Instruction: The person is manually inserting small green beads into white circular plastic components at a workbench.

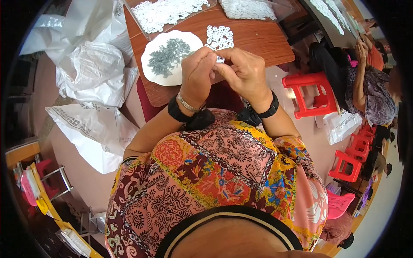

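Above the near edge of the brown table [266,43], my two hands meet. My right hand [246,74] pinches a small white plastic piece [220,59] between thumb and fingers. My left hand [197,74] is closed right beside it, fingertips pressed together; whatever they grip is too small or hidden to name. To the left of my hands lies a white scalloped plate [151,76] with a heap of tiny grey pieces [168,56]. Just beyond my fingers is a loose pile of small white plastic pieces [220,37].
Two clear trays of white plastic pieces [165,13] [247,9] stand at the table's far side. Large white sacks [92,69] crowd the floor on the left. A red stool [310,92] stands to the right, near a seated person [374,96] at another table [327,21].
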`<state>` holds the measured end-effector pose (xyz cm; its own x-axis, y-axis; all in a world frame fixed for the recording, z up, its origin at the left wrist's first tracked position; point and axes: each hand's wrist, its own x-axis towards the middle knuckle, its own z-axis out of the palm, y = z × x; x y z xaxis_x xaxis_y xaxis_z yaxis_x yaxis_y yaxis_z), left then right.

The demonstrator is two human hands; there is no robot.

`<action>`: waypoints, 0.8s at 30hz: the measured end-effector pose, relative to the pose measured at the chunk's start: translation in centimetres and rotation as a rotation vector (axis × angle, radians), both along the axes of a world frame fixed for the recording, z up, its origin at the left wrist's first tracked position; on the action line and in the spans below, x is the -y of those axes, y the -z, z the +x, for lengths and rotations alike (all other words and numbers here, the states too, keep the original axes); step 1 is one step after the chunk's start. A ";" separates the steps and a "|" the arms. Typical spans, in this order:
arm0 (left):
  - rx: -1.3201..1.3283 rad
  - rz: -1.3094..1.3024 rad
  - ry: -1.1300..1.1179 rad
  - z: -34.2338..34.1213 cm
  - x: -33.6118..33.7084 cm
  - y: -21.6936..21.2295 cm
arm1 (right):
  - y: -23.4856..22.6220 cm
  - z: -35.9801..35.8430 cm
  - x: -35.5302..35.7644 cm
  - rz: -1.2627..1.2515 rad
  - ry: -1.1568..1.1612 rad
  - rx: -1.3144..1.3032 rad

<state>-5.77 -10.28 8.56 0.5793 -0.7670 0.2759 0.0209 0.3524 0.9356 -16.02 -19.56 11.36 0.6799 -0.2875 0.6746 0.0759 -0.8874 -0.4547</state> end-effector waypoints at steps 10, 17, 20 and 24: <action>-0.014 0.023 0.010 -0.2 -0.3 -0.3 | 0.4 -0.2 0.2 -0.099 0.003 0.023; 0.169 -0.016 -0.076 0.0 -0.1 -0.4 | 0.3 -0.2 0.2 0.175 -0.020 0.046; 0.164 -0.013 -0.078 -0.1 0.0 -0.5 | 0.5 -0.2 0.3 0.215 -0.036 0.035; 0.068 -0.010 -0.008 -0.2 0.0 -0.6 | 0.5 -0.3 0.6 0.175 -0.036 0.027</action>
